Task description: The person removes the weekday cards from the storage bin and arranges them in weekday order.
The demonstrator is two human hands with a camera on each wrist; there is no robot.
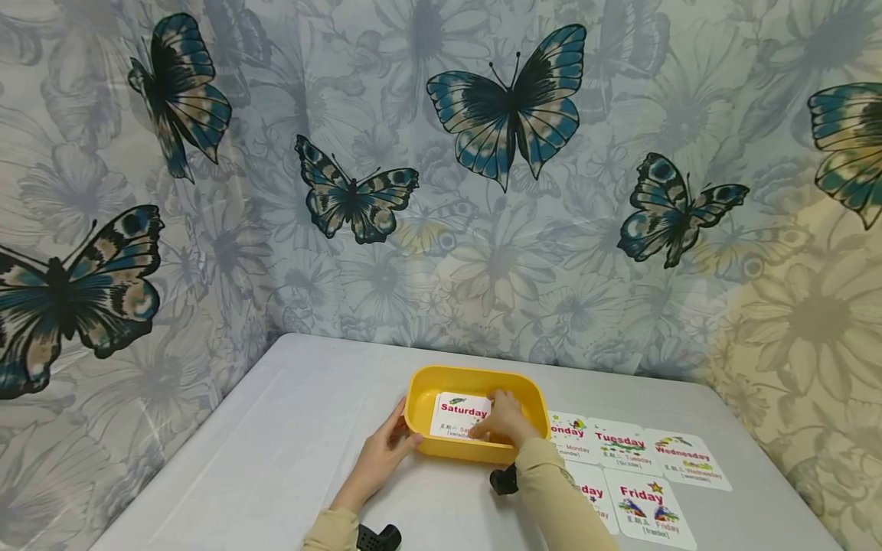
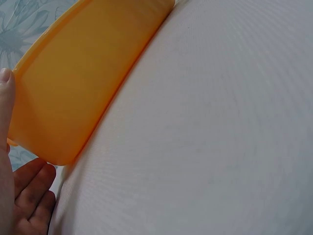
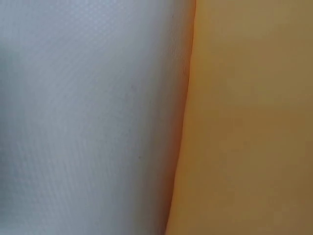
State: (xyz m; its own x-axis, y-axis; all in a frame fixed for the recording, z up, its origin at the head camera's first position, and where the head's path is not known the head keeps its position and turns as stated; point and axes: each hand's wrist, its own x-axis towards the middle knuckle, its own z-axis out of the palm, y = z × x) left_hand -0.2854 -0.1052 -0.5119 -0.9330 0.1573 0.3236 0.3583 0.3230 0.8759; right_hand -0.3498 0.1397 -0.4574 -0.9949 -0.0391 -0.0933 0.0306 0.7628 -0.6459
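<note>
A yellow plastic basin (image 1: pixel 475 451) stands on the white table. Inside it lies a white card printed "Saturday" (image 1: pixel 451 421), its right part hidden by my right hand. My left hand (image 1: pixel 379 458) holds the basin at its front left corner. The left wrist view shows the left thumb (image 2: pixel 6 98) up by the basin wall (image 2: pixel 83 73) and the fingers (image 2: pixel 36 188) at the lower corner. Reaching over the front right wall, my right hand (image 1: pixel 508 419) has bent fingers and thumb on the Saturday card. Only basin wall (image 3: pixel 254 117) and cloth show in the right wrist view.
Right of the basin, cards lie in two rows: Monday (image 1: pixel 570 444), Tuesday (image 1: pixel 623 448) and Wednesday (image 1: pixel 689 463) behind, a partly covered card (image 1: pixel 596 501) and Friday (image 1: pixel 651 513) in front. A butterfly-patterned cloth (image 1: pixel 482 291) hangs behind the table (image 1: pixel 241 444).
</note>
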